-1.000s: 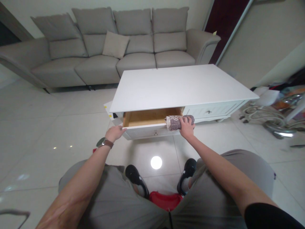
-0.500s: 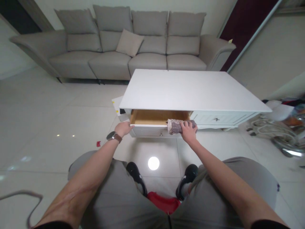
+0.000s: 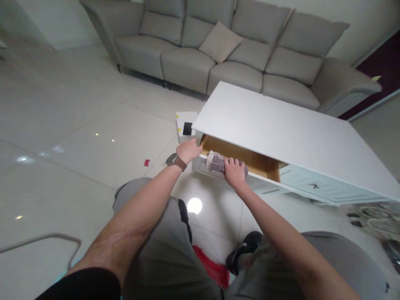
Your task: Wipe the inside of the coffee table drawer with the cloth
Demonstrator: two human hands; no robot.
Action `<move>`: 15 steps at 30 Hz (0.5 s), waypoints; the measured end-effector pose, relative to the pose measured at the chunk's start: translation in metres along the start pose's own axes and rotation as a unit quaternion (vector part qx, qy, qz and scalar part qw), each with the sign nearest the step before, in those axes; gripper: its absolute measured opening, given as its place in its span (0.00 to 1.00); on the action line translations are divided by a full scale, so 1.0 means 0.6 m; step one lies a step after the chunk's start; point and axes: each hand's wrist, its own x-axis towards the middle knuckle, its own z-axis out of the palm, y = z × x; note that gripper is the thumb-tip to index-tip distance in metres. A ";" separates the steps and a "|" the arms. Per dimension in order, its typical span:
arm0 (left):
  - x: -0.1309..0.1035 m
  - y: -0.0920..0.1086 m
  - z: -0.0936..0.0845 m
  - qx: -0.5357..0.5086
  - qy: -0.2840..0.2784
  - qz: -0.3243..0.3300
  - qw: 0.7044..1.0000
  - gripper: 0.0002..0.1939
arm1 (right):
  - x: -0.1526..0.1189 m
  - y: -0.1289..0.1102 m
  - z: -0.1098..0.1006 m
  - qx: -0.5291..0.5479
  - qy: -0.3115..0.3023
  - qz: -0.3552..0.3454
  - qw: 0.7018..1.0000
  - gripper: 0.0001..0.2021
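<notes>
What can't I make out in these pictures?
All in the head view:
Open drawer: its knob is out of sight, apparently behind the right hand.
Patterned roll: partly covered by that hand; its inside is hidden by its outer layer.
Red thing between the legs: partly covered by the trousers.
Sofa: back cut off by the top edge.
Dark item: too small to identify.

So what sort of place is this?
Most likely a living room in someone's home: a long grey sofa with a loose cushion, and before it a low white coffee table with an open drawer.
</notes>
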 end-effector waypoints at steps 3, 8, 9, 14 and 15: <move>0.001 -0.005 -0.016 -0.066 0.058 -0.005 0.996 0.21 | 0.051 -0.058 -0.010 0.039 -0.003 -0.072 0.997 0.27; -0.005 -0.011 -0.033 -0.127 0.114 -0.008 0.985 0.19 | 0.103 -0.116 -0.011 0.067 0.081 -0.234 0.967 0.27; -0.005 -0.011 -0.034 -0.133 0.120 -0.004 0.984 0.19 | 0.109 -0.125 -0.006 0.063 0.096 -0.267 0.957 0.26; 0.002 -0.008 -0.028 -0.144 0.114 0.044 0.982 0.14 | 0.120 -0.190 0.049 0.038 0.017 -0.414 0.909 0.23; 0.005 -0.007 -0.024 -0.145 0.105 0.056 0.982 0.13 | 0.117 -0.204 0.064 0.037 -0.028 -0.415 0.909 0.23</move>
